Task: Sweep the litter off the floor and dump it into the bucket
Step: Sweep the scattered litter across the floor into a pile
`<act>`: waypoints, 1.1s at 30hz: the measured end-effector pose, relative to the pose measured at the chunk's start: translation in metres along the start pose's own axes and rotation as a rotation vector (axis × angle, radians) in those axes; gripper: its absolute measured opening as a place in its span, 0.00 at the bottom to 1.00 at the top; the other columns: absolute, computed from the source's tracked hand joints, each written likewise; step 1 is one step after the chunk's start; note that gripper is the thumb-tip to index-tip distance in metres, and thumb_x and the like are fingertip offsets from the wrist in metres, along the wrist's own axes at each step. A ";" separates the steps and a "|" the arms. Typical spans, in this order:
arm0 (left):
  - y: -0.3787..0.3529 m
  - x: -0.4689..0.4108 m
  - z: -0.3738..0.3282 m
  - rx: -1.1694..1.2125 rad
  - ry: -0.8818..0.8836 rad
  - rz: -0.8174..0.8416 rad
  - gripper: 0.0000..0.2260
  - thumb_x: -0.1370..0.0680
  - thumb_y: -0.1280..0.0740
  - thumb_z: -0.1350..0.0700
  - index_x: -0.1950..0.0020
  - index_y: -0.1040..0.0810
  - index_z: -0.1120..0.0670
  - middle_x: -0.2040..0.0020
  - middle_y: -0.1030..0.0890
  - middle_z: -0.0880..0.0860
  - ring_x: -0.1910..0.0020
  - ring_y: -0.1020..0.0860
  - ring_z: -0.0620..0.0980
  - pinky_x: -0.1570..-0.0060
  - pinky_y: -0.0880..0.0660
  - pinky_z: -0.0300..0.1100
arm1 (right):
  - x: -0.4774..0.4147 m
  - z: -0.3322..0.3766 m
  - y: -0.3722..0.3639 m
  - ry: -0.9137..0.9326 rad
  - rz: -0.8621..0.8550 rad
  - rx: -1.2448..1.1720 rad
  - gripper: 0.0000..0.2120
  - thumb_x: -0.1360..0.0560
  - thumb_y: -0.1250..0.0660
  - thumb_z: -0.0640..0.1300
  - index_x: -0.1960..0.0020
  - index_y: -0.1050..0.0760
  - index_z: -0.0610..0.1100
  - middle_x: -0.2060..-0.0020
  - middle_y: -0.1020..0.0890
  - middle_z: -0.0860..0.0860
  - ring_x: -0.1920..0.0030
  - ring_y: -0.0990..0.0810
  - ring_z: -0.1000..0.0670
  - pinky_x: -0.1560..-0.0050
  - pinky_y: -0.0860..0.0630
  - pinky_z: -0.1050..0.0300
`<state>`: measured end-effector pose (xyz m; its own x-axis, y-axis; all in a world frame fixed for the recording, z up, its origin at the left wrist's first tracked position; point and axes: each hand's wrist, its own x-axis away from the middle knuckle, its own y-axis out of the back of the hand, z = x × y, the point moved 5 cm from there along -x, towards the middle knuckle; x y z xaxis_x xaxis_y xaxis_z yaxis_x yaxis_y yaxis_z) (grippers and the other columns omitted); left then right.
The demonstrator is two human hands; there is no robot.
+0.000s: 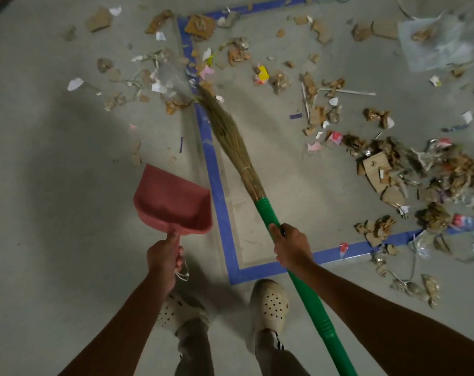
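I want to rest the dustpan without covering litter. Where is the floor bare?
Mostly bare floor stretches left of the blue tape, under and beside the dustpan. Inside the tape's corner, right of the broom, is free. Crowded: litter ahead and the pile at right.

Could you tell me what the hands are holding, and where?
The left hand grips the red dustpan by its handle; the right hand grips the broom on its green shaft.

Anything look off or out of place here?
Litter is strewn across the floor, cardboard scraps, paper and wrappers, on both sides of the blue tape, heaped thickest at right. The dustpan in the left hand is empty; the broom in the right hand reaches the far scraps.
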<state>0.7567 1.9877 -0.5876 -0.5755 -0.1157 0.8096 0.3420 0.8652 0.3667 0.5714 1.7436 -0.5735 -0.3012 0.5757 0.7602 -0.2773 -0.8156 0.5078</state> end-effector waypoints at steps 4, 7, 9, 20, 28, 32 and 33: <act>0.020 -0.013 -0.007 0.035 -0.008 -0.004 0.22 0.22 0.31 0.39 0.62 0.26 0.58 0.71 0.25 0.53 0.79 0.35 0.47 0.80 0.40 0.36 | 0.002 0.024 -0.019 0.002 0.048 0.057 0.19 0.17 0.42 0.60 0.49 0.24 0.45 0.61 0.17 0.45 0.65 0.18 0.47 0.59 0.16 0.48; 0.044 -0.028 -0.010 0.066 0.012 -0.011 0.22 0.22 0.31 0.39 0.62 0.26 0.58 0.72 0.25 0.53 0.79 0.35 0.47 0.78 0.40 0.37 | 0.002 0.050 -0.041 0.027 0.104 0.089 0.16 0.16 0.42 0.57 0.49 0.25 0.46 0.61 0.17 0.46 0.66 0.19 0.49 0.59 0.17 0.50; 0.065 -0.040 -0.011 0.072 0.025 -0.030 0.23 0.22 0.31 0.39 0.63 0.26 0.58 0.72 0.25 0.53 0.78 0.34 0.48 0.78 0.39 0.38 | 0.001 0.070 -0.059 0.050 0.147 0.147 0.15 0.18 0.42 0.56 0.51 0.25 0.46 0.60 0.17 0.45 0.64 0.17 0.45 0.56 0.15 0.45; 0.172 -0.108 0.006 0.126 0.135 -0.127 0.18 0.21 0.31 0.42 0.57 0.22 0.57 0.71 0.27 0.52 0.81 0.35 0.46 0.80 0.42 0.34 | -0.030 0.142 -0.180 -0.153 0.404 0.174 0.15 0.18 0.36 0.52 0.48 0.28 0.38 0.66 0.20 0.44 0.73 0.24 0.49 0.74 0.28 0.60; 0.178 -0.141 -0.009 0.063 0.114 -0.106 0.23 0.23 0.30 0.38 0.62 0.26 0.57 0.70 0.27 0.53 0.80 0.35 0.47 0.78 0.41 0.35 | -0.065 0.124 -0.174 -0.329 0.066 -0.145 0.20 0.16 0.39 0.53 0.52 0.24 0.36 0.69 0.21 0.42 0.75 0.24 0.46 0.74 0.27 0.57; 0.168 -0.146 -0.028 0.071 0.087 -0.043 0.23 0.23 0.30 0.38 0.63 0.26 0.57 0.70 0.27 0.54 0.81 0.35 0.46 0.81 0.41 0.34 | -0.069 0.118 -0.151 -0.373 -0.079 -0.305 0.21 0.17 0.40 0.56 0.55 0.25 0.38 0.67 0.20 0.42 0.71 0.22 0.45 0.64 0.21 0.50; 0.167 -0.147 -0.033 0.076 0.079 -0.029 0.22 0.23 0.30 0.39 0.63 0.27 0.57 0.70 0.27 0.54 0.81 0.35 0.46 0.81 0.41 0.34 | -0.067 0.118 -0.143 -0.384 -0.105 -0.338 0.22 0.17 0.40 0.57 0.54 0.25 0.38 0.67 0.20 0.43 0.70 0.22 0.45 0.63 0.21 0.50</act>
<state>0.9228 2.1325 -0.6302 -0.5227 -0.1764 0.8341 0.2672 0.8952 0.3568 0.7391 1.8153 -0.6493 0.0829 0.5391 0.8381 -0.5865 -0.6535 0.4784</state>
